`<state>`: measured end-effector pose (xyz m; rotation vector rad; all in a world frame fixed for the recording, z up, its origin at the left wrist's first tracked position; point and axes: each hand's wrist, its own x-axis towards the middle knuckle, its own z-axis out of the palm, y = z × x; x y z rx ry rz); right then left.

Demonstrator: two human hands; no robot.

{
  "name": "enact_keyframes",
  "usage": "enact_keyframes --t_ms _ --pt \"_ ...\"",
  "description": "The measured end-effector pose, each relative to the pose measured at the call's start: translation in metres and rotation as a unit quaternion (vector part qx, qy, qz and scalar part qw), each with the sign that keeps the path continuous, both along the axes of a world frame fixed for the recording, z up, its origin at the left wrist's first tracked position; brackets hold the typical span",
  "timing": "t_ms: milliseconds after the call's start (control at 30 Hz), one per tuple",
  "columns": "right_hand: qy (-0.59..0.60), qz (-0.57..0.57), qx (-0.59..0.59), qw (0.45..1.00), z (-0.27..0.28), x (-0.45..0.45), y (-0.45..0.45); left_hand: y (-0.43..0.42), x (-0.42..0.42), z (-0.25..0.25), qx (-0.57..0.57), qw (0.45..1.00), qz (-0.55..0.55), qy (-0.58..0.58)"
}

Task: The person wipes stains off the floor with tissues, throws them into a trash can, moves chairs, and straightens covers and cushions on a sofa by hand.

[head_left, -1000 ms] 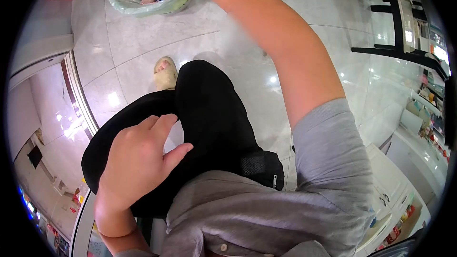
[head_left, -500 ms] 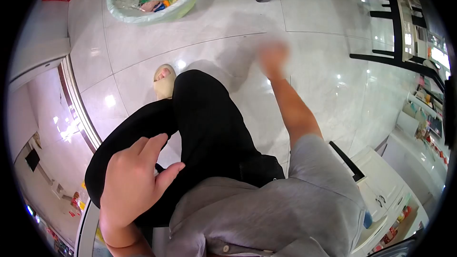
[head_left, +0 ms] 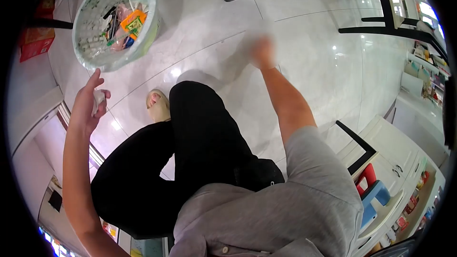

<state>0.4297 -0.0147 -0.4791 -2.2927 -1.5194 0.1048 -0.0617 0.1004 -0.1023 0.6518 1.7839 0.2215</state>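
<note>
A: Starting at the hands, what does the left one do?

B: The left hand is closed around a small white crumpled piece, tucked between the fingers and the palm. One finger stretches forward to the near rim of the lined basket; whether it touches, I can't tell.

A: Which way does the white piece point?

B: What shows of it looks slightly longer than wide, its long axis running roughly forward, away from the body and toward the basket. The fingers cover part of it, so its full shape is hidden.

A: And the right hand?

B: Out in front over the tiled floor, well apart from the basket. It is blurred, so I can't tell whether it is released or clenched, or if it has anything in it.

A: What lies in the basket?

B: An orange and green packet, tilted, among dark slim pieces and other mixed scraps.

A: Farther out?

B: A red box to the left of the basket, a slippered foot between the hands, closer to the body, and a white cabinet on the right, near a blue object and a red one.
</note>
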Motion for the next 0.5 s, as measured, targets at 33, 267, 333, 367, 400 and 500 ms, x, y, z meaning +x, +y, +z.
enact_keyframes --t_ms 33,267,333,367,400,500 --pt "0.001 0.007 0.016 1.0 -0.002 0.004 0.021 0.008 -0.001 -0.014 -0.029 0.995 0.092 -0.033" --pt "0.057 0.1 -0.042 0.992 0.04 -0.066 0.137 0.038 -0.018 -0.071 0.016 0.978 0.157 -0.133" --pt "0.038 0.191 -0.025 0.981 0.041 -0.099 0.155 0.049 -0.029 -0.07 0.032 0.977 0.176 -0.116" --pt "0.068 0.216 -0.013 0.974 0.043 -0.116 0.158 0.054 -0.032 -0.068 0.046 0.976 0.19 -0.1" --pt "0.097 0.241 0.0 0.966 0.045 -0.132 0.166 0.059 -0.038 -0.067 0.06 0.973 0.205 -0.086" --pt "0.133 0.304 -0.017 0.943 0.051 -0.181 0.218 0.059 -0.071 -0.07 0.063 0.969 0.224 -0.085"
